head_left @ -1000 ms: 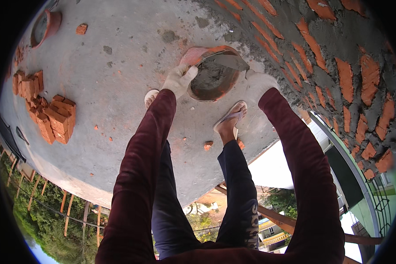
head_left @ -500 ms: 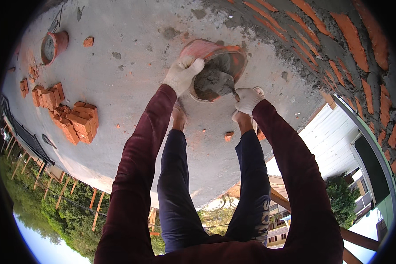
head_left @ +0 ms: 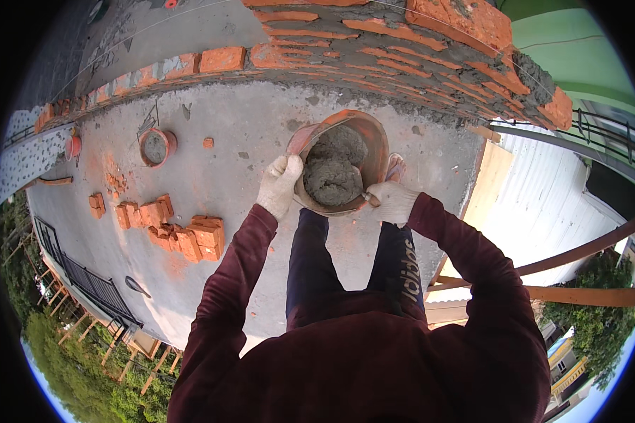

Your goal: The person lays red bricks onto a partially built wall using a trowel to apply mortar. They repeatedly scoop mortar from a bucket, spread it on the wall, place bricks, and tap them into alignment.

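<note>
Orange bucket (head_left: 377,141) aslant, mouth toward person (head_left: 360,359)

Head-worn wide fisheye, facing down, hands (head_left: 279,187) (head_left: 394,202) near centre.

Round-mouthed reddish-orange bucket (head_left: 375,141), mouth up over grey concrete floor (head_left: 243,116), holding lumpy grey mortar (head_left: 334,182); slim-shanked trowel (head_left: 367,197) at near-right rim.

Pale lettering (head_left: 410,271) runs down the dark trousers' right leg (head_left: 385,264).
</note>
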